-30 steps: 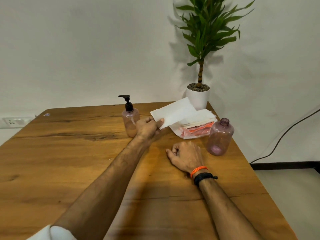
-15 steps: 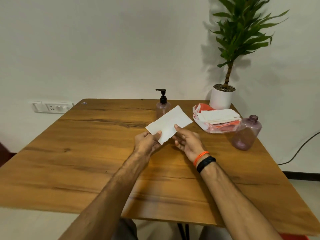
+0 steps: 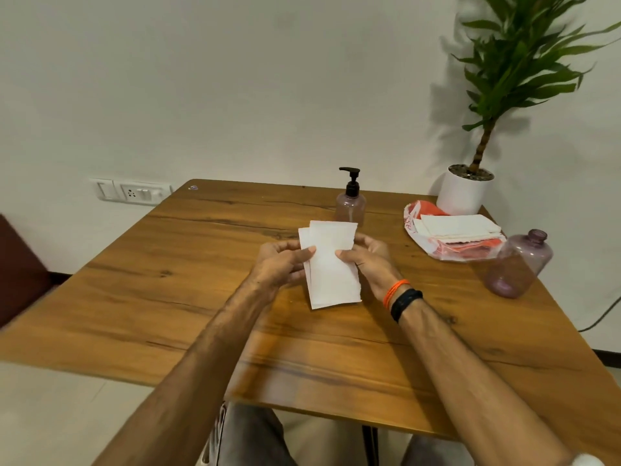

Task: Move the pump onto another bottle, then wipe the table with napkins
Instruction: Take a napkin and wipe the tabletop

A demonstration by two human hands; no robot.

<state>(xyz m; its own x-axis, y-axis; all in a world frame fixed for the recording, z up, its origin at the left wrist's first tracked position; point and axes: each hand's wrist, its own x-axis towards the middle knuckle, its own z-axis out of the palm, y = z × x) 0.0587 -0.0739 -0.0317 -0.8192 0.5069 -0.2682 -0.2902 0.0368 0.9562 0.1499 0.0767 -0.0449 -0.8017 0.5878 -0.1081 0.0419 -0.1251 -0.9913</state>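
Observation:
A white napkin [image 3: 331, 264] hangs above the middle of the wooden table [image 3: 168, 297], held from both sides. My left hand [image 3: 280, 264] pinches its left edge, thumb on top. My right hand [image 3: 366, 260] pinches its right edge. Behind the napkin stands a small clear bottle [image 3: 350, 208] with the black pump [image 3: 351, 179] on it. An open-necked purple bottle [image 3: 517, 264] without a pump stands near the right edge. A pack of white napkins [image 3: 455, 235] in red and clear plastic lies between the two bottles.
A potted green plant in a white pot [image 3: 465, 193] stands at the table's far right corner. A wall socket plate [image 3: 129, 191] sits left of the table. A dark cable [image 3: 601, 317] runs down on the right. My knees show under the near edge.
My left hand carried the napkin from the pack toward the table's middle. My right hand lifted off the table and took the other edge. The napkin now hangs lengthwise between both hands. The view pulled back.

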